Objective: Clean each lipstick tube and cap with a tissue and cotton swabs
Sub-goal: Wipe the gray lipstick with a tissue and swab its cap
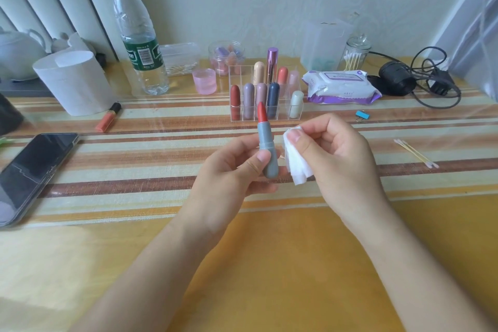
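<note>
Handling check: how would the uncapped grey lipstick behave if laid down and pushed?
The grey lipstick, gripped by the left hand, looks rigid and light. Being round, it likely rolls if laid flat. Its exposed red tip probably smears easily.

Bench (pixel 269 264) with striped cloth (pixel 161 164) carries phone (pixel 32 172), water bottle (pixel 140 43), acrylic lipstick rack (pixel 265 105), wipes pack (pixel 341 86), two cotton swabs (pixel 416 153), paper roll (pixel 76 82).

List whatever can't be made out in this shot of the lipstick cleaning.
- Head view: lipstick tube, lower part covered by the left hand's fingers.
- Head view: tissue, partly covered by the right hand; its far side is unseen.
- Head view: wipes pack, label print too small to read.
- Head view: phone, cut off by the left edge.
</note>
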